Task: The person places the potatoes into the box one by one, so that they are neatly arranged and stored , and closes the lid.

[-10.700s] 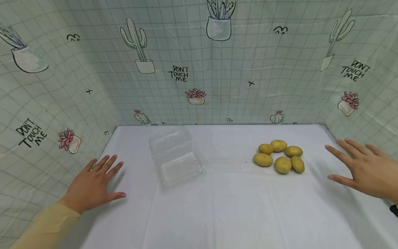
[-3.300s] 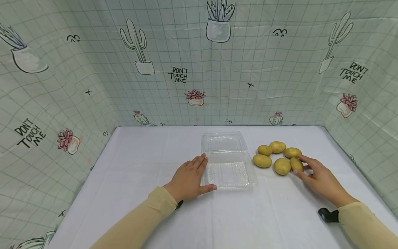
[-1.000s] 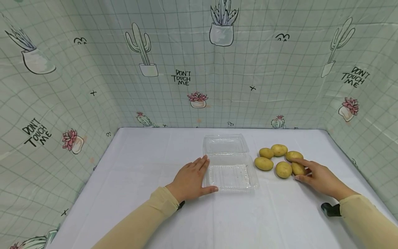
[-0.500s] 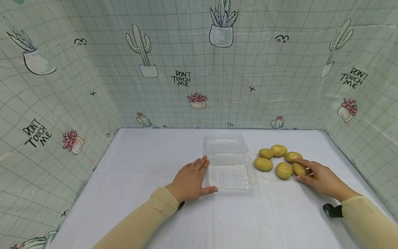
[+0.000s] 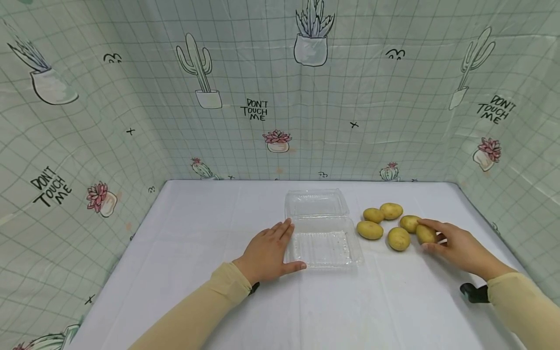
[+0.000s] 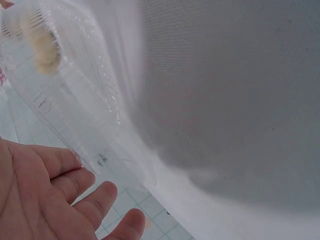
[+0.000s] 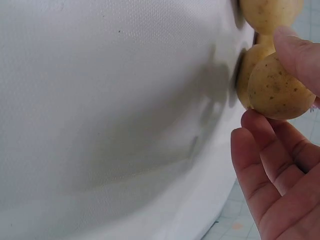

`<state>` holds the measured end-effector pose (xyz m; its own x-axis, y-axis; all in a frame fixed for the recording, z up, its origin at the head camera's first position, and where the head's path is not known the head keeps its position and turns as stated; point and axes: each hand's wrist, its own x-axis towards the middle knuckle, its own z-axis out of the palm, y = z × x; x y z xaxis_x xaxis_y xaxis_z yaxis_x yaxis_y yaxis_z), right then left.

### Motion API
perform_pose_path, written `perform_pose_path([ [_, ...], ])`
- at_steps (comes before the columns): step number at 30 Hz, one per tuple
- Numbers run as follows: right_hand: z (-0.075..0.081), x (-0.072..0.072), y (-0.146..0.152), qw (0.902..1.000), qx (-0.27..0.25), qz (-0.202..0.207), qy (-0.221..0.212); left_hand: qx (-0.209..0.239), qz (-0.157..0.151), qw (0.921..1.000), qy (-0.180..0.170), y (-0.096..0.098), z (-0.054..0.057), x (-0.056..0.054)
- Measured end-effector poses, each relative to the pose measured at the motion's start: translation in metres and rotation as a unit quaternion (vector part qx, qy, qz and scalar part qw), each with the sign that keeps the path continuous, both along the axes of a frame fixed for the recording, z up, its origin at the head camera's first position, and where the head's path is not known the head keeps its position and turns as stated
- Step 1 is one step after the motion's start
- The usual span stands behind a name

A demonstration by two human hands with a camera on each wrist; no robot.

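A clear plastic clamshell box [image 5: 321, 243] lies with its lid [image 5: 317, 203] folded back, in the middle of the white table. At its left edge my left hand [image 5: 267, 253] rests with straight fingers, the fingertips touching the side in the left wrist view. On the right, my right hand [image 5: 459, 248] pinches a potato [image 5: 426, 234] between thumb and fingers; the right wrist view shows the same potato [image 7: 280, 87] with the thumb over it. Close to it lie a second potato [image 5: 409, 223], a round potato [image 5: 399, 239] and several others, such as the one nearest the box [image 5: 369, 230].
A grid-patterned cloth [image 5: 227, 146] with cactus drawings hangs behind and at both sides of the white table [image 5: 197, 209]. A black wrist strap piece [image 5: 474, 293] shows under the right sleeve.
Over the last second my right hand has shifted slightly right with the pinched potato, away from the round one. Earlier, the box moved right beside the potatoes. The left hand stays still lately.
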<state>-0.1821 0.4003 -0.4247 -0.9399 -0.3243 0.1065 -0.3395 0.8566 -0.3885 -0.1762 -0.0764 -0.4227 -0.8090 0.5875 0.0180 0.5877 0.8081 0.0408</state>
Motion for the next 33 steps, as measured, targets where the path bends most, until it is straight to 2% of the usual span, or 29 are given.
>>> perform_pose_path([
  [9, 0.004, 0.002, -0.001, 0.9999, 0.001, -0.001, -0.011, -0.006, -0.002, 1.0, 0.001, 0.001, -0.001, -0.001],
  [19, 0.017, 0.002, -0.012, 0.9998, -0.008, 0.018, -0.001, 0.002, 0.002, 1.0, -0.006, -0.001, -0.001, 0.0],
  [28, 0.028, 0.0, -0.024, 0.9986, -0.01, 0.039, 0.035, 0.01, -0.002, 0.9999, 0.005, -0.002, -0.001, 0.001],
  [33, 0.039, -0.001, -0.039, 0.9984, -0.023, 0.047, 0.023, 0.012, -0.004, 0.9999, 0.009, -0.001, -0.002, 0.0],
])
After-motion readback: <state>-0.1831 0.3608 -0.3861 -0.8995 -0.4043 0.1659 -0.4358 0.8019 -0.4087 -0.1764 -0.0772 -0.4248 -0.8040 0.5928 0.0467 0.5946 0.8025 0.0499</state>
